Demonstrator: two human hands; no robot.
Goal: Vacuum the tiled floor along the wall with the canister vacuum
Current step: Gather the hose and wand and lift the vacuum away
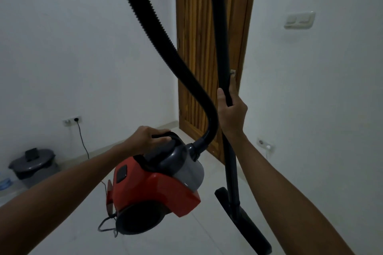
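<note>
Both forearms are coming in from the bottom corners of the frame. Left hand (150,137) is curling round the black carry handle (165,135) on top of the canister vacuum (157,188), lower centre of frame; the red and grey body is hanging tilted, rear wheel toward the camera, apparently off the tiled floor (207,234), though contact underneath is hard to confirm. Its cord (106,224) is dangling in a loop below the body. Right hand (231,113) is gripping the black wand (227,89), centre right, fingers wrapped round the tube. The wand is running down to the floor nozzle (243,218) at lower right, which is resting on or just above the tiles; cannot tell which. The ribbed hose (165,33) is arcing from the top of the frame down into the canister's front port.

Farther off: a grey lidded bin (33,166) at lower left by the wall, a wall socket (72,120) with a plug and lead above it, a wooden door (207,47) at centre back, a light switch (299,19) at upper right, another socket (265,144) low on the right wall.

Step, as judged: carrying or repositioning the machine, not yet sweeping. Next move is calling for the canister to be set down on the tiles clear of the cord, then the nozzle laid flat and run along the base of the wall.
</note>
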